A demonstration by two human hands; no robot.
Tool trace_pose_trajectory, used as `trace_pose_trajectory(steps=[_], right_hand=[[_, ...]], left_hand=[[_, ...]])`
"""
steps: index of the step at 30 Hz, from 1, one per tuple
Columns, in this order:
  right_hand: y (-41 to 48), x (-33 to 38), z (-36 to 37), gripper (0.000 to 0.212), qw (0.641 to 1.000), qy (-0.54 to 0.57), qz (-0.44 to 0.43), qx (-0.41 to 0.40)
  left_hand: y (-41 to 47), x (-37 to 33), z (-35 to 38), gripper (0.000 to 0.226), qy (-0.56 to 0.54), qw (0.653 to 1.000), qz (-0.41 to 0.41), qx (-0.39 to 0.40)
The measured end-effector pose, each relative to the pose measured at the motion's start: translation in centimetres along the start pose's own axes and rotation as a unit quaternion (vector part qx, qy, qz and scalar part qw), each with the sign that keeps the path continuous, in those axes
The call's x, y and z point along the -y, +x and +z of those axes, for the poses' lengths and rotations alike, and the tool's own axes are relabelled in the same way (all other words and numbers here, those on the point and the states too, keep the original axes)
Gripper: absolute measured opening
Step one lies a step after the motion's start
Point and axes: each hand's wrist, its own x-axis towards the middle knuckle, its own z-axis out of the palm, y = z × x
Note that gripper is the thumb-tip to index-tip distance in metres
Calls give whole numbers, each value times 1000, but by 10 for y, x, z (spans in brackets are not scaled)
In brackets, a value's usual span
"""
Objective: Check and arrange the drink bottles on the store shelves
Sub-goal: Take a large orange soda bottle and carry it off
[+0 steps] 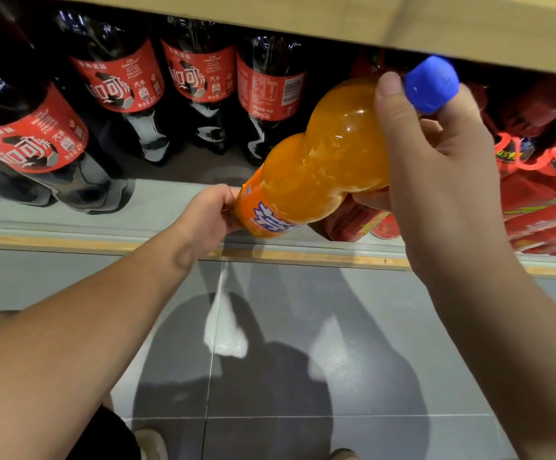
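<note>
1. I have the orange bottle (323,161) tilted in the air just in front of the lower shelf (157,207). Its base points down-left and its blue cap (432,84) up-right, close under the upper board (336,18)
2. My left grip (208,214) is curled round the labelled base end. My right grip (436,167) clasps the neck and shoulder, thumb laid on the bulge just below the cap. Both are holding the bottle, so neither is free
3. Risk: the cap sits very near the board's edge. Lifting or pushing in at this angle would likely knock it there and jolt the base out of the left grip
4. Risk: swinging the base inward could strike the cola bottles (200,78) standing to the left or the red packs (542,220) on the right and topple something. A drop would land on the tiled floor (369,327)
5. Risk: I judge it a fizzy drink, so knocks and tilting may froth it
6. Contents: the orange bottle looks full almost to the neck, cap on, with pale streaks inside its wall. The cola bottles are dark-filled, their caps hidden by the board. What the red packs hold I cannot tell
</note>
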Motion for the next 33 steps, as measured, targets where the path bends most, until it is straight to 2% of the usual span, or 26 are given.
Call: trace_pose_trajectory(steps=[6,9,11,15,17,20,24,27,33], right_hand=[[-5,1,-10,32,999,-24,-25,-9],[-8,3,-15,28,998,-35,-44,-3],[-9,6,-19,29,998,-35,-45,-4],[-17,16,-30,29,1000,2,-12,-13],[-23,22,-37,31,999,28,6,-26],[-29,40,-56,23,996,62,53,-47],[-41,80,-88,10,981,130,133,-50],[-50,125,-118,13,974,152,164,-40],[-67,235,-180,14,975,152,165,-1]], left_hand=[[-7,-6,-5,31,19,999,-40,13],[-14,-11,-2,11,-7,997,-76,2],[-21,-15,3,11,-22,995,-97,0],[-49,-25,16,26,25,991,-133,14],[-66,-30,17,26,60,987,-147,8],[-102,-44,20,18,61,986,-158,-12],[-161,-74,29,14,59,985,-162,-18],[-207,-104,45,14,39,985,-169,-20],[-297,-180,80,16,34,983,-177,-34]])
